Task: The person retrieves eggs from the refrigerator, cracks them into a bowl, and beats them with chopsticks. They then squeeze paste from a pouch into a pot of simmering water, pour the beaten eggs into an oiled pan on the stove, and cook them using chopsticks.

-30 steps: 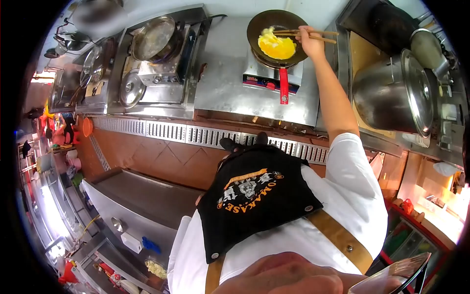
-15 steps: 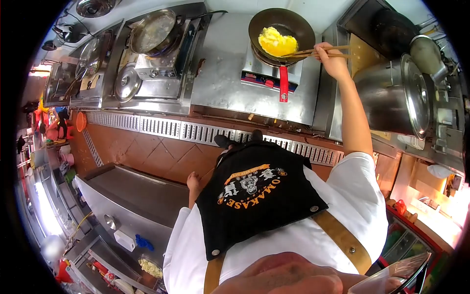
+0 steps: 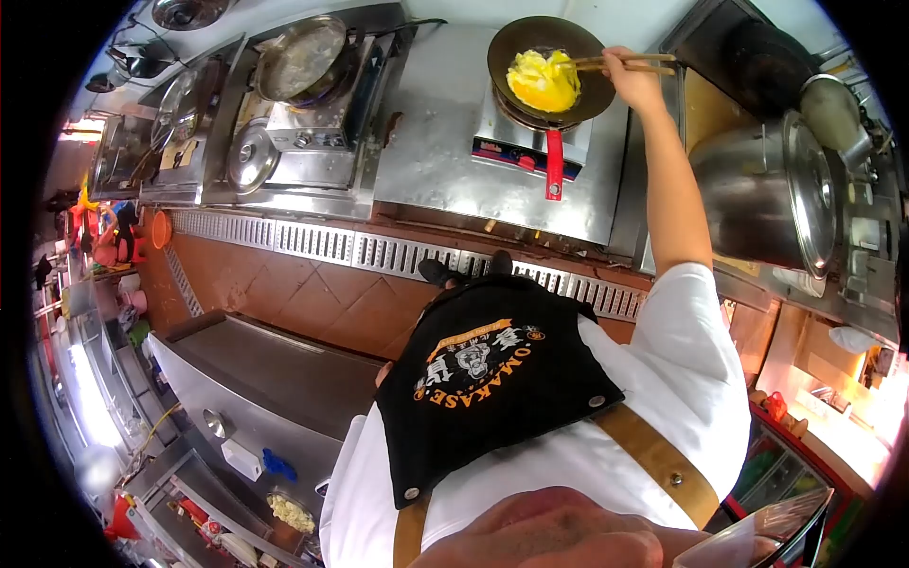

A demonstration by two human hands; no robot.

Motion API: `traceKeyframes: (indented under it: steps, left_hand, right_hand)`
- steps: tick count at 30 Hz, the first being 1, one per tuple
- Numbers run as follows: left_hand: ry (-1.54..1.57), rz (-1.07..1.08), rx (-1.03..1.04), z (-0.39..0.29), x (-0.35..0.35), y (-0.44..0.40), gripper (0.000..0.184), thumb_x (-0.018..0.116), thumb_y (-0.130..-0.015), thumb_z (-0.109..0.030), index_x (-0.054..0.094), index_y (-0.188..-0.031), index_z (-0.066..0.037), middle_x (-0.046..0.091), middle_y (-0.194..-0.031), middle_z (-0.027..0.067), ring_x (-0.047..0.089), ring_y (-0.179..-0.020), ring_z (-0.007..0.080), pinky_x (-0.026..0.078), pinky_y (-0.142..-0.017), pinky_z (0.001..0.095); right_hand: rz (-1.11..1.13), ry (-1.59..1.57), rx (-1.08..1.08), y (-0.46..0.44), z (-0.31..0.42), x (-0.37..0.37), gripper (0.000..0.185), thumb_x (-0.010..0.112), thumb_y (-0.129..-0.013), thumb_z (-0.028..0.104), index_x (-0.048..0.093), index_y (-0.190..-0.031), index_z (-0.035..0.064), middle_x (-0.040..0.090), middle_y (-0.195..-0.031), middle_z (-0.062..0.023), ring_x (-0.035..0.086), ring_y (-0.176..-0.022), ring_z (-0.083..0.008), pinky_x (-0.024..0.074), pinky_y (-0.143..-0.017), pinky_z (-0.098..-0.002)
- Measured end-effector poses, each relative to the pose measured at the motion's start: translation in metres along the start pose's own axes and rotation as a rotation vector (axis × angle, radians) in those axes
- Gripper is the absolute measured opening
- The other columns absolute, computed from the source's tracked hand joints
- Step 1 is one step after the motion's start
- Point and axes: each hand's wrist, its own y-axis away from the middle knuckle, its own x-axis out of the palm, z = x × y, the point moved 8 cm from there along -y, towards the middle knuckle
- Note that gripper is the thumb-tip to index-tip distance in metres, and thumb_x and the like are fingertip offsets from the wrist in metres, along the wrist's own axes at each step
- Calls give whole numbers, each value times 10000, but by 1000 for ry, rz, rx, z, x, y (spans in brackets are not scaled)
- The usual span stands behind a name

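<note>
My right hand [image 3: 632, 78] is closed round a pair of wooden chopsticks [image 3: 653, 64] at the right rim of a dark frying pan [image 3: 511, 43]. The chopstick tips touch the yellow egg [image 3: 547, 83], which lies folded and soft in the pan. The pan rests on a portable gas stove [image 3: 527, 156], its red handle [image 3: 555, 166] pointing toward me. Only a sliver of my left hand [image 3: 383, 373] shows beside the black apron [image 3: 473, 369]; its fingers are hidden.
At the upper left, a metal pan [image 3: 303, 59] sits on another burner, with a glass lid [image 3: 253, 159] beside it. A large lidded steel pot [image 3: 757, 185] stands on the right. Behind me is a steel counter [image 3: 265, 364]. A floor grate [image 3: 312, 242] runs below the stoves.
The chopsticks moved from the egg's upper left to the pan's lower right edge, then back up onto the egg, which is now folded differently. My left hand, visible half a second ago, is mostly hidden.
</note>
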Motion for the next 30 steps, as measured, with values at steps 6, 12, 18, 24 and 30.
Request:
traceKeyframes:
  steps: [6,12,18,24,30]
  left_hand:
    - [170,19,-77,1,-10,-11,307,514,-903,-245,624,-1065,-9,652,-981,119,614,-883,258,488,-784,341]
    - [1282,166,-553,-18,-35,-25,305,514,-907,-250,618,-1082,-22,654,-957,108,613,-886,250,484,-776,336]
    - [1111,-27,-381,-53,-111,-19,327,525,-916,-244,559,-1156,-24,605,-994,111,610,-853,241,490,-770,360]
    - [1455,46,-646,-22,-53,-9,339,523,-913,-229,544,-1163,-1,599,-1017,121,612,-897,254,491,-781,361]
    - [1332,44,-692,-10,-20,8,339,533,-886,-216,587,-1081,57,626,-1005,136,611,-863,239,459,-781,321]
  right_hand:
    - [155,-212,173,42,22,-14,293,483,-949,242,616,-1080,15,671,-927,-95,656,-793,-149,519,-683,-259]
    - [275,-260,119,63,38,25,245,484,-961,196,597,-1075,11,664,-915,-83,645,-782,-135,520,-694,-250]
    - [296,-39,60,51,12,24,227,492,-944,190,611,-1054,30,674,-892,-104,670,-807,-180,527,-723,-294]
    - [86,-46,7,12,-30,3,251,489,-937,209,617,-1090,56,690,-877,-109,676,-803,-184,516,-726,-296]
    - [79,-69,41,19,-1,-18,259,487,-943,208,612,-1089,34,682,-894,-115,667,-765,-166,521,-698,-279]
